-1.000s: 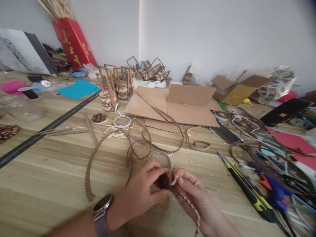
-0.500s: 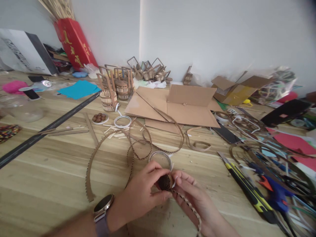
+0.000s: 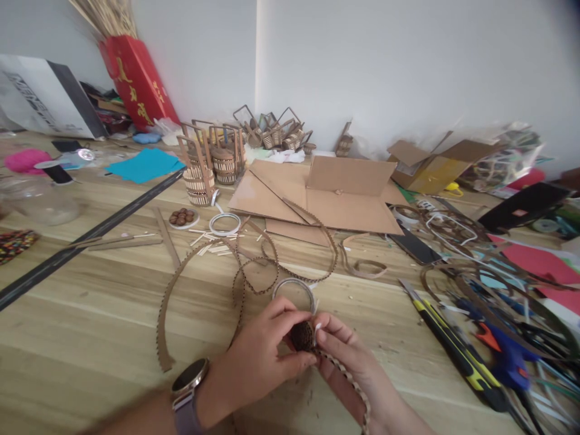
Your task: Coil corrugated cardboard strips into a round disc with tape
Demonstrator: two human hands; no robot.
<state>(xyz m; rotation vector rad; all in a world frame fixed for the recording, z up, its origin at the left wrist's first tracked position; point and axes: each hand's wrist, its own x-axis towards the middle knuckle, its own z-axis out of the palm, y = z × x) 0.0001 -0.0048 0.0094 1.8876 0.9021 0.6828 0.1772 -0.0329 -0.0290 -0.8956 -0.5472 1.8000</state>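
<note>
One dark coil (image 3: 301,336) is held over the wooden table (image 3: 90,350), between two hands. One watch (image 3: 190,374) is worn on the left wrist. Two tape rings are counted: the near ring (image 3: 292,280) lies just beyond the left fingertips, and the far ring (image 3: 225,232) farther off, beyond the left hand and to its left. Beside the latter, one white dish (image 3: 183,226) is filled with brown balls (image 3: 182,215), too crowded to be counted surely. To the right of the right hand, one utility knife (image 3: 448,345) and one glue gun (image 3: 510,365) are seen.

The left hand (image 3: 260,350) is curled narrow, the coil being gripped between its thumb and fingers. The right hand (image 3: 353,350) is likewise drawn in to a pinch; a small white tab (image 3: 318,327) is held at its fingertips, against the coil's right side.

The coil is round and tightly wound, its face ridged. From its lower right a corrugated strip (image 3: 347,376) is led across the right palm, toward the wrist. More brown strip, toothed along its edge, is looped on the table beyond the left hand. Well past both hands, smooth brown cardboard (image 3: 348,208) is laid out, one flap raised.
</note>
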